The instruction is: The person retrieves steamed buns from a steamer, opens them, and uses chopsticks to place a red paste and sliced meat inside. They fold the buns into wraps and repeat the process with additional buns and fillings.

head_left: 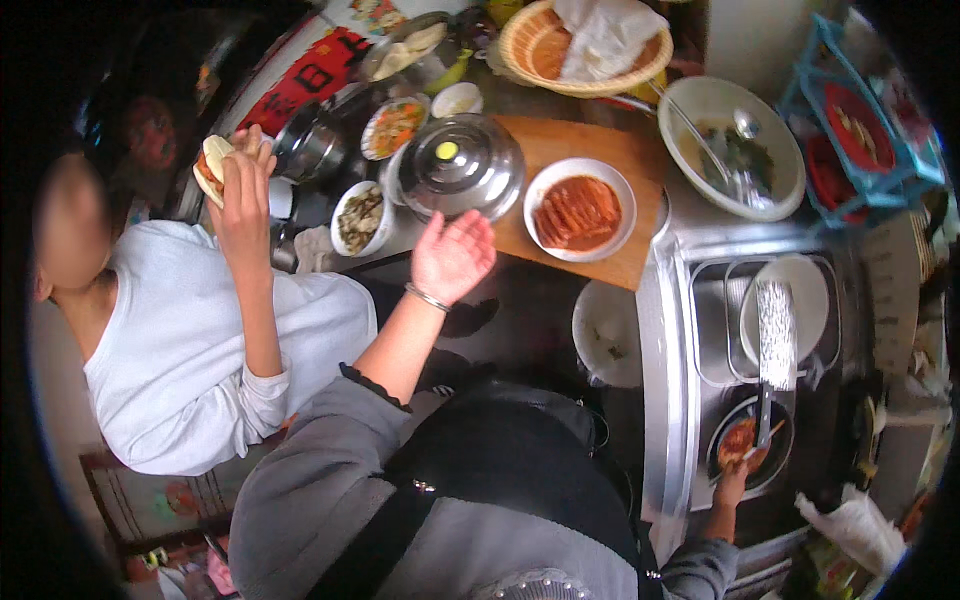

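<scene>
My left hand (pixel 455 258) reaches forward with the palm turned up and the fingers spread. Nothing is in it, and a steel pot lid (pixel 470 165) with a yellow knob lies just beyond the fingertips. At lower right my right hand (pixel 733 485) is closed at the near rim of a dark round bowl (pixel 786 462) with red-brown food (pixel 737 440) in it. A thin pale piece shows by its fingers, but what they grip is unclear. Over the bowl's far side extends the black handle of a broad, bright-bladed cleaver (pixel 775 330).
A white bowl of sliced red meat (pixel 577 215) stands on a wooden board (pixel 520 225). Behind are a wicker basket (pixel 530 80) and a large basin with a ladle (pixel 725 110). A steel sink (pixel 660 400) lies right. At left, another person (pixel 210 330) holds a filled bun (pixel 213 170).
</scene>
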### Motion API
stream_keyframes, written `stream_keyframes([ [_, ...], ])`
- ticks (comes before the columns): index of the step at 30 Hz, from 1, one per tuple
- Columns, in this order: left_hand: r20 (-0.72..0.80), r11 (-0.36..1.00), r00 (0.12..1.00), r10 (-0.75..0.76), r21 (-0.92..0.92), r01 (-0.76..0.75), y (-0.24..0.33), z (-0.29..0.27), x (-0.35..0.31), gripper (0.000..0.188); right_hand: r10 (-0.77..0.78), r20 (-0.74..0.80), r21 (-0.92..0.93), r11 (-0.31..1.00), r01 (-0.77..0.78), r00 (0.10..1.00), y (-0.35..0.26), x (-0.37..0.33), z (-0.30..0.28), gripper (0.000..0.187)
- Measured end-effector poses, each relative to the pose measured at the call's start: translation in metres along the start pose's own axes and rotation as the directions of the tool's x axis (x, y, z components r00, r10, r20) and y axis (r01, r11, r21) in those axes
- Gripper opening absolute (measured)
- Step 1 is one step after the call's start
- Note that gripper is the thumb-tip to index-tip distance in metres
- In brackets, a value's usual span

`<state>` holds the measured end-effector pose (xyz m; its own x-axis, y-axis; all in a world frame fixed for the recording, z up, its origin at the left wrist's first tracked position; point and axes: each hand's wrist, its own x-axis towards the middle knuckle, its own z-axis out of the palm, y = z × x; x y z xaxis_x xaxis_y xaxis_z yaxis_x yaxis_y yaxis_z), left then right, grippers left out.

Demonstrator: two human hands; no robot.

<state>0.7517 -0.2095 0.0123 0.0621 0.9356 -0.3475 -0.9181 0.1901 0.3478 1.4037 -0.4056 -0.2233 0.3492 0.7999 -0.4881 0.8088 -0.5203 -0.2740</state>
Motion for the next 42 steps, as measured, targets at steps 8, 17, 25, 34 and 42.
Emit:
stream_keyframes([
  [8,-0.071,0.999,0.997,0.026,0.037,-0.023,-0.001,0.003,-0.004,0.045,0.030,0.045,0.372,0.927,-0.045,0.999,-0.008,-0.003,-0.003,0.033],
  [17,-0.031,0.994,0.996,0.087,0.071,-0.085,0.027,-0.004,-0.014,0.039,-0.184,-0.135,-0.246,0.958,0.147,0.974,-0.003,-0.039,-0.029,0.040],
  [25,-0.053,0.783,0.946,0.319,0.578,-0.231,0.102,-0.039,-0.012,0.014,-0.197,-0.603,-0.487,0.858,-0.161,0.773,0.017,-0.113,-0.063,0.026],
  [34,-0.210,0.477,0.963,0.170,0.873,0.106,0.332,-0.077,0.091,0.058,0.122,-0.834,-0.102,0.924,-0.369,0.538,-0.138,-0.220,-0.023,0.026],
  [42,-0.120,0.350,0.913,0.390,0.937,-0.026,0.419,-0.143,0.049,0.021,0.044,-0.617,0.122,0.992,0.040,0.785,-0.306,-0.241,0.037,0.027],
])
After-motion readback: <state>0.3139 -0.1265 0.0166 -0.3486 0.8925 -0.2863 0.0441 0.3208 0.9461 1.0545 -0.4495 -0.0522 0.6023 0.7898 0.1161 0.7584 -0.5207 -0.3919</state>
